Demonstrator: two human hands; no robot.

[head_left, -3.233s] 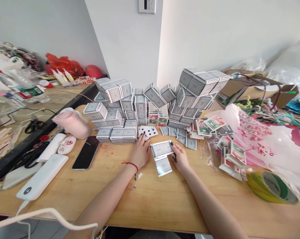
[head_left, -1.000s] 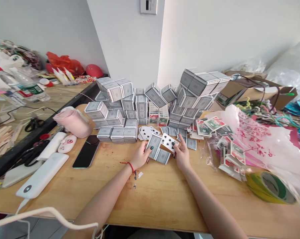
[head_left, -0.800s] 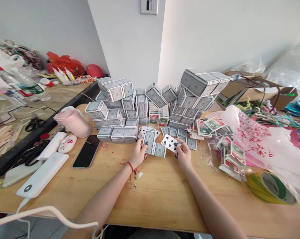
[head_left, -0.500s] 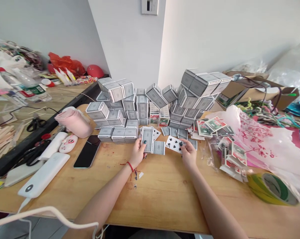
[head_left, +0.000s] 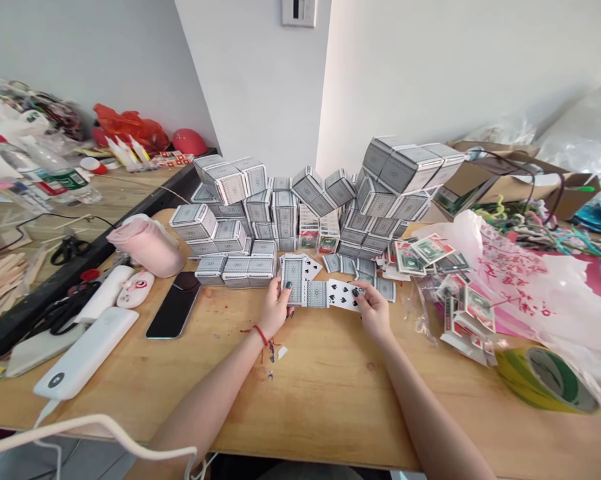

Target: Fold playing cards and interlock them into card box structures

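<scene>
My left hand (head_left: 275, 307) pinches an L-shaped piece of folded grey-backed playing cards (head_left: 303, 283) just above the wooden table (head_left: 305, 393). My right hand (head_left: 373, 310) grips a face-up spade card (head_left: 343, 293), its edge touching the right end of the folded piece. Behind both hands rises a wall of cubes made from grey-backed cards (head_left: 280, 207). A few loose face-up cards (head_left: 310, 267) lie at the foot of that wall.
A black phone (head_left: 173, 305), white power bank (head_left: 83, 353), pink roll (head_left: 145, 247) and scissors (head_left: 60, 313) lie left. Loose folded cards (head_left: 375, 283) and card packs (head_left: 460, 307) on pink plastic sit right. A tape roll (head_left: 545, 377) lies at the right front.
The folded piece lay flat on the table, then my left hand lifted and turned it. My right hand picked up a spade card and brought it against the piece's right end.
</scene>
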